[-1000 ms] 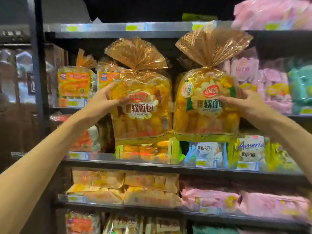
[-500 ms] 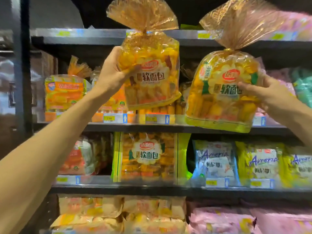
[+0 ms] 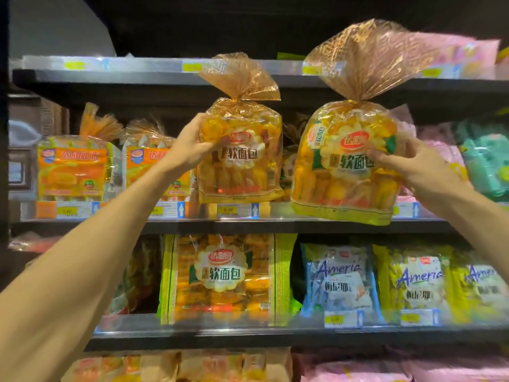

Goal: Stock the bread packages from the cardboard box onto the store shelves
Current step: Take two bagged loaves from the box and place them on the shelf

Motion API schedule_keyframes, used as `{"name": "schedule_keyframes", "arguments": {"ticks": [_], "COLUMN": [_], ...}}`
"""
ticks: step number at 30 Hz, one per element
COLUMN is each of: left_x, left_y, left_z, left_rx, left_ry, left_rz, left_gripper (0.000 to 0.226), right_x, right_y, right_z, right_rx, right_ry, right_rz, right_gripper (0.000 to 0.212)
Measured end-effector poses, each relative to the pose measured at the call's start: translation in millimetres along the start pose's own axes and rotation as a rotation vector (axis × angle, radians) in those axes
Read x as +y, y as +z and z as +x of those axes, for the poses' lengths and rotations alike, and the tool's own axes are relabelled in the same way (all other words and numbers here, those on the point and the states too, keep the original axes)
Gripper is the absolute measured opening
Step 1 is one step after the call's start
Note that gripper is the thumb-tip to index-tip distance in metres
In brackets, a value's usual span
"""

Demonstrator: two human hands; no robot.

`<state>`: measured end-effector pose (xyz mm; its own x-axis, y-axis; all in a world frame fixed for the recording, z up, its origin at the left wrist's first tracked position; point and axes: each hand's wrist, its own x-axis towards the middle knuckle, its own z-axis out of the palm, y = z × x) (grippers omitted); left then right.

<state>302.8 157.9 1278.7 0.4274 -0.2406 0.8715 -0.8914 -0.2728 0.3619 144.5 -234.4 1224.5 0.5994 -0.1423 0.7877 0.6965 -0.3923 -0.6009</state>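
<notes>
From my head camera, my left hand is clamped on the upper left side of a clear orange-tinted bag of soft bread rolls with a red-brown label and a tied, fanned cellophane top, and its base sits at or just over the front lip of the grey metal upper shelf; I cannot tell if it is resting there yet. My right hand is closed on the right side of a second clear yellow bag of rolls with a green label and the same fanned top, which hangs tilted in front of the shelf edge, its bottom lower than the lip. The risk I see is on that right bag: unless I lift it, its base will catch the lip or the price tags and knock them askew. My one-sided grips on slippery film could also let a bag swing or slide out, and squeezing harder would crush the rolls. The tall fanned tops stand close under the shelf above and may snag or fold. Pushing in carelessly could shove the orange-labelled bread packs standing to the left. The cardboard box is not in view.
</notes>
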Motion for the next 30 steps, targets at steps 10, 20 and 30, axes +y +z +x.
{"name": "schedule_keyframes", "arguments": {"ticks": [10, 20, 30], "left_x": [-23, -29, -31], "left_y": [5, 20, 24], "left_z": [7, -13, -23], "left_rx": [0.057, -0.078, 0.114], "left_ry": [-0.036, -0.136, 0.01], "left_rz": [0.055, 0.044, 0.272], "left_gripper": [0.061, 0.065, 0.064], "right_x": [3, 16, 26], "right_y": [2, 8, 29], "right_z": [10, 33, 77], "right_rx": [0.041, 0.047, 0.046], "right_ry": [-0.024, -0.027, -0.065], "right_rz": [-0.014, -0.006, 0.013], "right_gripper": [0.056, 0.063, 0.082]}}
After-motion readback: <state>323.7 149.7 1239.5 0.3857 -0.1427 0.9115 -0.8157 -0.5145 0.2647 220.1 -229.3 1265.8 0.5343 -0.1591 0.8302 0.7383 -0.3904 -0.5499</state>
